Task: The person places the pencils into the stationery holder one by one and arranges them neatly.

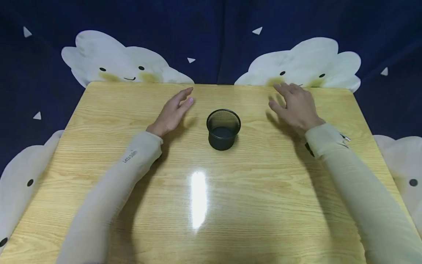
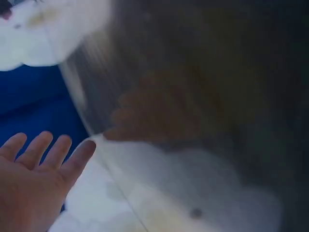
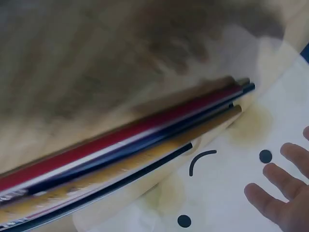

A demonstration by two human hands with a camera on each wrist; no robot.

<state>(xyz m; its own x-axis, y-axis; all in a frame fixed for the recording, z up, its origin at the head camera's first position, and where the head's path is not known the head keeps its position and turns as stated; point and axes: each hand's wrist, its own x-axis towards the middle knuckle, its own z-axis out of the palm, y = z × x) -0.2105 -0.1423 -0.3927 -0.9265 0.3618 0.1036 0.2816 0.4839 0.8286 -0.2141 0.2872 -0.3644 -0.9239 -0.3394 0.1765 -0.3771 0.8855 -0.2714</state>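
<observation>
A round black mesh cup [image 1: 224, 138] stands upright on the wooden table [image 1: 230, 205], its mesh wall and dark floor showing inside. My left hand [image 1: 173, 113] hovers to the left of the cup, fingers stretched out, palm turned toward it. To the cup's right, and farther from it, is my right hand [image 1: 296, 105], fingers spread and relaxed over the table. Neither hand holds anything. Several slim pens or pencils [image 3: 130, 140], red, dark blue, yellow and dark-coloured, lie side by side in the right wrist view. In the head view the right sleeve mostly covers them.
A navy curtain [image 1: 211, 33] with white cloud faces hangs behind the table's far edge and down both sides. Bright light reflects off the glossy tabletop in front of the cup. Both forearms in pale sleeves [image 1: 359, 187] reach across the table.
</observation>
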